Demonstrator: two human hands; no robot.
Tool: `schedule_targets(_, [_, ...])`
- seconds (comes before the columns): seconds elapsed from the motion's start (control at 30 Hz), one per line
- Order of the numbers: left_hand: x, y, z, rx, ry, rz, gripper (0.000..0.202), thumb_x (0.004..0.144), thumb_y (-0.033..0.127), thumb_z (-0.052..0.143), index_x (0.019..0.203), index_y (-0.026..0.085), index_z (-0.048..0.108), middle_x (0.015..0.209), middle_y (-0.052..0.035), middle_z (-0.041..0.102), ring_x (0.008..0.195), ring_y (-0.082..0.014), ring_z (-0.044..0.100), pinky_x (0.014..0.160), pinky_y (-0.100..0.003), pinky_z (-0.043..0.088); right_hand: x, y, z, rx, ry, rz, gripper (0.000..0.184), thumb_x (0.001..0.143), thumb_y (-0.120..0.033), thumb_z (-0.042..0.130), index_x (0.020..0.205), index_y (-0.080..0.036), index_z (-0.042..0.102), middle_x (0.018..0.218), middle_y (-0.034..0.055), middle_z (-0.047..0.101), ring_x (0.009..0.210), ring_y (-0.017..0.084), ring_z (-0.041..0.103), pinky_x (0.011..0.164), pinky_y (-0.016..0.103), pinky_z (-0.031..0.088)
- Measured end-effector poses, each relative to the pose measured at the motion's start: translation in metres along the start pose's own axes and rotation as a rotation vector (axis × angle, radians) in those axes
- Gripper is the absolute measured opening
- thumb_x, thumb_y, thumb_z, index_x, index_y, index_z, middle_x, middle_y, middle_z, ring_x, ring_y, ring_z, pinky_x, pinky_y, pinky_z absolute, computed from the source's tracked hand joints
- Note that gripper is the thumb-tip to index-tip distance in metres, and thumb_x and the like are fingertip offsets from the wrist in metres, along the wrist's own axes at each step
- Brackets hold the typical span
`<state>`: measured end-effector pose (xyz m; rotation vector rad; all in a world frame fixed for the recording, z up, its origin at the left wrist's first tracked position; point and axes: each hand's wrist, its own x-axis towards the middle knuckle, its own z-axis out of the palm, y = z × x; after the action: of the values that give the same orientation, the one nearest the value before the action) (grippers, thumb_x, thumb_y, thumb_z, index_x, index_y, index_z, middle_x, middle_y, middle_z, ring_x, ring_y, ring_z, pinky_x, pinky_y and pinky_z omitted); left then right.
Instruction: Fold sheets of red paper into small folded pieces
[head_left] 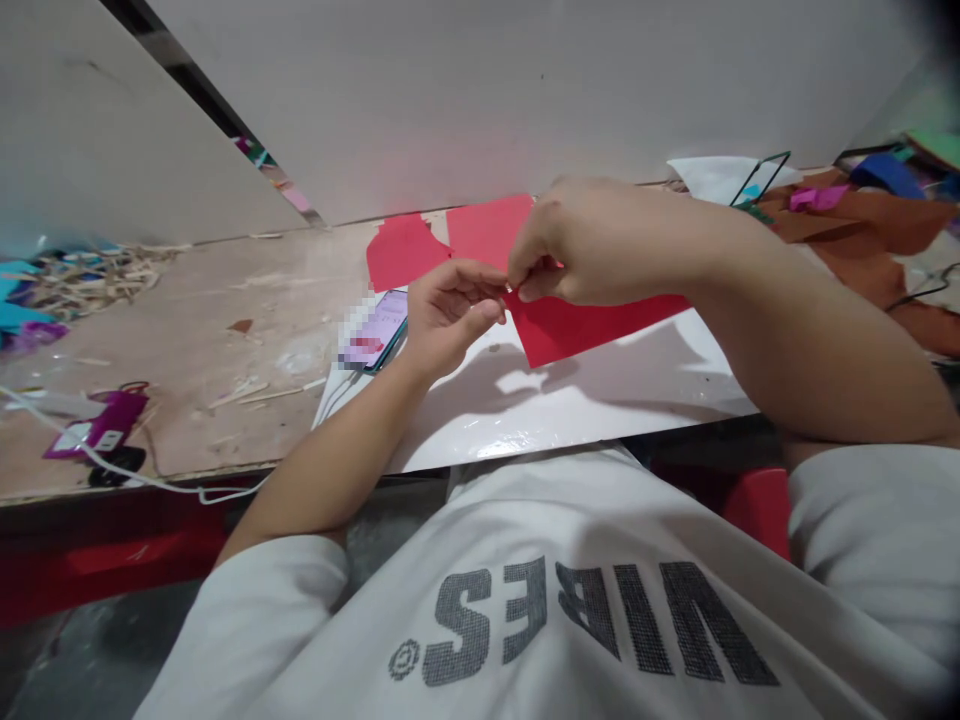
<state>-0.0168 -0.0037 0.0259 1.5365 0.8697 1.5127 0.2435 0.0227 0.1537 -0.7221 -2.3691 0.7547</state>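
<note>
Both hands pinch one red paper sheet (577,325) above the bench (187,340): left hand (450,312) and right hand (592,240) meet fingertip to fingertip. A phone (375,330) lies just left of the sheet.

Both hands meet above a glossy white sheet (570,400) on the plywood desk (187,340). The left hand (450,315) and right hand (600,245) pinch the edge of a flat red paper piece (577,325). A phone with a lit screen (375,330) lies just left of the sheet.
</note>
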Motion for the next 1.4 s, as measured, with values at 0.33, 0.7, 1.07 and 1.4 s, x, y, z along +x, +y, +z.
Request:
schedule_targets(0.33, [0.01,-0.009,-0.001,-0.013,-0.055,-0.079,0.05,0.087,0.052,0.124,0.094,0.023,0.084,0.082,-0.003,0.08,0.072,-0.0246,0.085,0.067,-0.038,0.073,0.024,0.019,0.008,-0.2,-0.176,0.092,0.034,0.093,-0.02,0.102,0.071,-0.028,0.078,0.066,0.0029,0.056,0.083,0.027,0.065,0.086,0.045,0.054])
schedule_targets(0.7, [0.013,-0.023,-0.003,-0.001,-0.115,-0.128,0.038,0.09,0.022,0.115,0.087,0.022,0.077,0.073,-0.0017,0.075,0.074,-0.0271,0.088,0.07,-0.04,0.076,0.032,0.026,0.016,-0.366,-0.315,0.048,0.038,0.1,-0.021,0.096,0.07,-0.027,0.073,0.06,-0.0009,0.046,0.065,0.017,0.036,0.072,0.044,0.043])
schedule_targets(1.07, [0.018,-0.023,-0.013,0.262,-0.17,0.02,0.025,0.096,0.033,0.099,0.09,0.025,0.076,0.074,0.0014,0.077,0.066,-0.0204,0.084,0.06,-0.03,0.07,0.028,-0.007,0.011,-0.539,-0.415,0.167,0.021,0.106,-0.029,0.076,0.085,-0.03,0.074,0.075,0.0007,0.062,0.072,0.022,0.045,0.068,0.044,0.033])
schedule_targets(1.4, [0.022,-0.04,-0.024,0.33,-0.069,0.076,0.037,0.101,0.037,0.104,0.09,0.026,0.071,0.076,0.0004,0.071,0.076,-0.0221,0.082,0.069,-0.034,0.071,0.03,0.001,0.02,-0.46,-0.292,0.069,0.03,0.108,-0.025,0.08,0.08,-0.027,0.07,0.074,0.0013,0.062,0.079,0.023,0.047,0.079,0.043,0.034])
